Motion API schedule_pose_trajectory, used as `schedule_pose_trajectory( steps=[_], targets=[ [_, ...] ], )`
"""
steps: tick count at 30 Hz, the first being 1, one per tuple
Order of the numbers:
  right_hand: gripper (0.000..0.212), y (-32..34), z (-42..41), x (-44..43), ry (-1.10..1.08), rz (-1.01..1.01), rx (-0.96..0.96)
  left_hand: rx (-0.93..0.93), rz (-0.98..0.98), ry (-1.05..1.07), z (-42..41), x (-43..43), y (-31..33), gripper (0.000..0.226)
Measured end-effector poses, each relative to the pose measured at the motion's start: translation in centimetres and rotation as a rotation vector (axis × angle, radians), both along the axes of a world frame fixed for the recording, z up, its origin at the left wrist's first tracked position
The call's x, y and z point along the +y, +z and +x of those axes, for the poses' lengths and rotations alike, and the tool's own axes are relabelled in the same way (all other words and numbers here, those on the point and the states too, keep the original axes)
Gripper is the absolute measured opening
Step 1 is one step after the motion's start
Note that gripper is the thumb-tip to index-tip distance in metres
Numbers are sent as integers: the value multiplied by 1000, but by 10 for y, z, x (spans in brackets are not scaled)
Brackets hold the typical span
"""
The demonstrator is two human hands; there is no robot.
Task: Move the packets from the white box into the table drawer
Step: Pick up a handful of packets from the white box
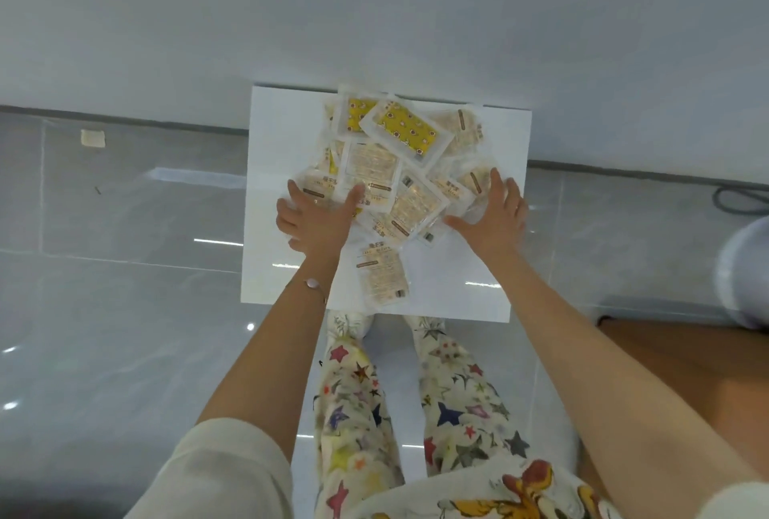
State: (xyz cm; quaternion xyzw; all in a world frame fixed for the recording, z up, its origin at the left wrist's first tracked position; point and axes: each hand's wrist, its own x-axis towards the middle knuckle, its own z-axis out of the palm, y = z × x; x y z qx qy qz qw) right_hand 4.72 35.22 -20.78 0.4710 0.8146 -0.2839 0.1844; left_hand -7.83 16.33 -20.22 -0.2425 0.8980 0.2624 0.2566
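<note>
A loose pile of clear packets (387, 173) with beige contents lies on a white table top (283, 135). Two yellow patterned packets (405, 131) sit at the pile's far side. One packet (380, 277) lies apart, nearer the front edge. My left hand (316, 214) rests against the pile's left side, thumb on top of a packet, outer fingers curled. My right hand (495, 210) lies spread flat on the pile's right side. No white box and no drawer show in this view.
The table stands against a pale wall (374, 19) on a glossy grey tiled floor (125, 248). A small beige object (93, 138) lies on the floor at left. At right are a wooden surface (686, 373), a rounded pale object (749, 273) and a dark cable (740, 198).
</note>
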Motion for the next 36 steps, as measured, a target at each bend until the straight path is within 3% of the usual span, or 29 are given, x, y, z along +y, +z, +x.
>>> schedule_pose_trajectory(
  steps=[7, 14, 19, 22, 24, 31, 36],
  targets=[
    [124, -5, -12, -16, 5, 114, -16, -39, -36, -2, -1, 8, -2, 113],
    [119, -9, -11, -9, -182, -41, 39, -92, 112, 99, 1, 1, 3, 84],
    [73, -3, -4, -1, -406, -273, 216, -60, 172, 65, 5, -18, -4, 62],
    [33, 5, 3, 0, -442, -274, 238, 17, 240, 53, 10, -28, -1, 40],
    [22, 10, 10, 6, -497, -293, 267, 37, 325, 93, 13, -36, 7, 29],
    [44, 58, 20, 28, -555, -385, 362, 180, 462, 229, 22, -72, 41, 16],
    [49, 114, 5, 18, -485, -462, 422, 196, 636, 435, 29, -102, 85, 20]
  ],
)
